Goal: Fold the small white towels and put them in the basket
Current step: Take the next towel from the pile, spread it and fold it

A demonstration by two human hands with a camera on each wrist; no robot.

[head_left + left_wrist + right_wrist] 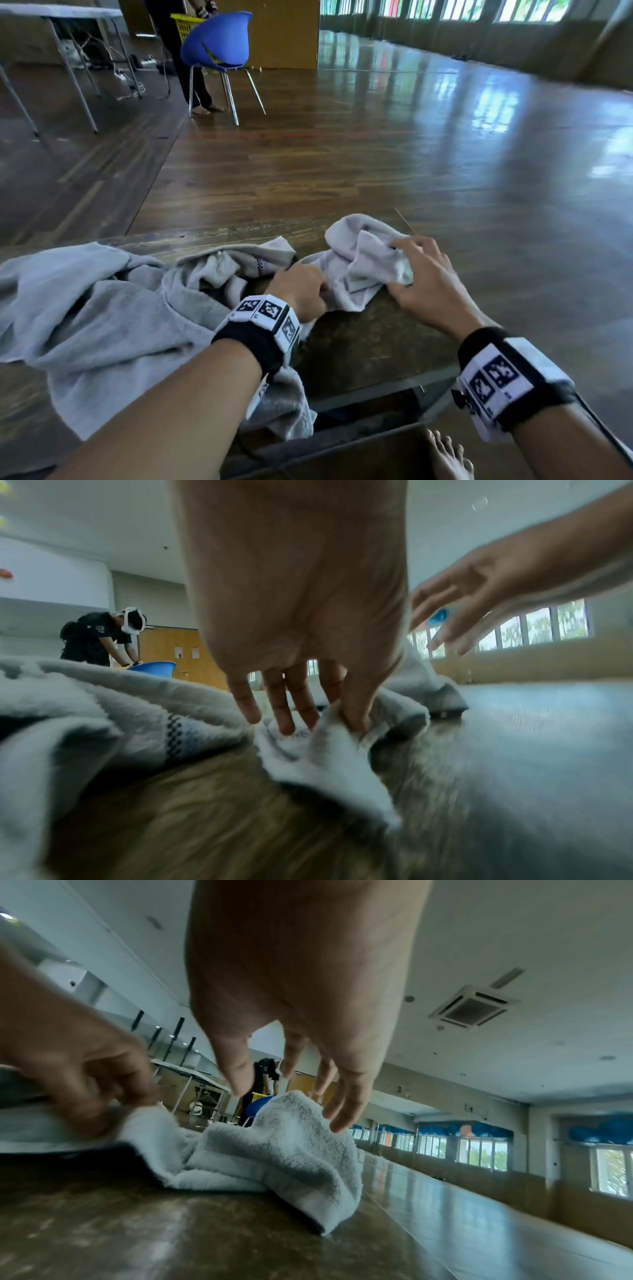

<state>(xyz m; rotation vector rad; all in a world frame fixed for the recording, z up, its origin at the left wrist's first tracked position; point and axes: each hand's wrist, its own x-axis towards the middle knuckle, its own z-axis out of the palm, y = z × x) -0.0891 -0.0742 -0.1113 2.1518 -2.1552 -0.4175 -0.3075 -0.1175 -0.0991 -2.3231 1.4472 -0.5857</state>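
A small white towel (356,270) lies crumpled on the dark wooden table (359,349), near its far right corner. My left hand (320,289) pinches the towel's near-left corner; the left wrist view shows the thumb and fingers of the left hand (325,723) closed on the towel (329,767). My right hand (400,269) lies over the towel's right side with its fingers spread and nearly straight. In the right wrist view the right hand (287,1104) has its fingertips (337,1123) touching the top fold of the towel (284,1153).
A heap of grey-white towels (102,308) covers the table's left half and hangs over the near edge. Far off stand a blue chair (219,41), a person with a yellow basket (185,22), and folding tables (61,13). My bare foot (448,455) is below the table.
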